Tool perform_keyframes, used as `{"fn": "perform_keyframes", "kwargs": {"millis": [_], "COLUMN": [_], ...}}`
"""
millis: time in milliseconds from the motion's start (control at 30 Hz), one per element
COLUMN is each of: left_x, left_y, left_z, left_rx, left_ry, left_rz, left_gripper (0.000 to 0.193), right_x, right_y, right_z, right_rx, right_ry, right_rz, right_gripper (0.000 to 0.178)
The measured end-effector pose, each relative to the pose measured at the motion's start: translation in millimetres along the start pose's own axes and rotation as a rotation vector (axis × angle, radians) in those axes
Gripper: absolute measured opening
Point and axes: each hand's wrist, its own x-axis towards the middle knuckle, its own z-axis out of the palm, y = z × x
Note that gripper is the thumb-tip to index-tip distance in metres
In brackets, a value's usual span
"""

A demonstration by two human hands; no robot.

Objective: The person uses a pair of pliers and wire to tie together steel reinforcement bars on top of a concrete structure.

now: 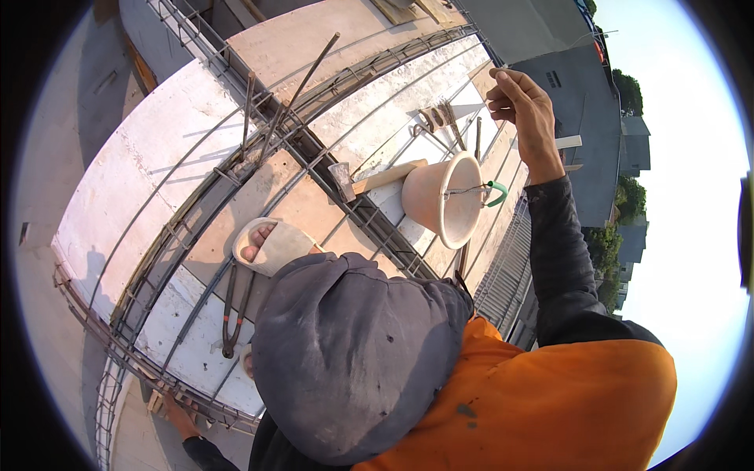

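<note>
My right hand (525, 114) is raised at the upper right, its fingers pinched together; whatever is between them is too small to make out. Below it hangs over the deck a pale bucket (428, 196), tipped toward the right, with a wire handle and green grip. Beside the bucket lies a hammer (342, 180) with a wooden handle. At the lower left, my left hand (181, 416) is by the outer steel bars, its fingertips largely hidden. Long-handled pincers (230, 337) with red bands rest on a white panel near my foot in a beige shoe (275, 247).
Steel rebar cages (306, 149) cross pale formwork panels (149, 169); some bars stick up near the middle. A small bunch of wire (438, 118) lies beyond the bucket. My grey-clad knee (353, 361) blocks the lower middle. Corrugated sheeting (503, 282) lies past the right edge.
</note>
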Motion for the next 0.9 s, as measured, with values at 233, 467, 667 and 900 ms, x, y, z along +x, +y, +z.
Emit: {"fn": "perform_keyframes", "kwargs": {"millis": [233, 467, 667, 900], "left_x": [-2.7, -17.5, -26.3, -25.2], "left_y": [-11.9, 18.2, 49.7, 48.8], "left_z": [-12.6, -17.1, 17.4, 20.9], "left_rx": [0.007, 0.111, 0.103, 0.170], "left_ry": [0.134, -0.007, -0.038, 0.090], "left_rz": [0.029, -0.135, -0.301, -0.376], "left_gripper": [0.064, 0.073, 0.076, 0.076], "right_x": [113.1, 155.4, 154.3, 140.7], "right_y": [139.6, 384.0, 467.3, 462.0], "right_z": [-10.4, -59.1, -76.6, -14.3], "right_rx": [-0.601, -1.332, -1.611, -1.055], "right_ry": [-0.089, -0.899, -1.143, -0.158], "right_rz": [0.014, 0.069, -0.076, 0.789], "right_gripper": [0.065, 0.046, 0.027, 0.072]}}
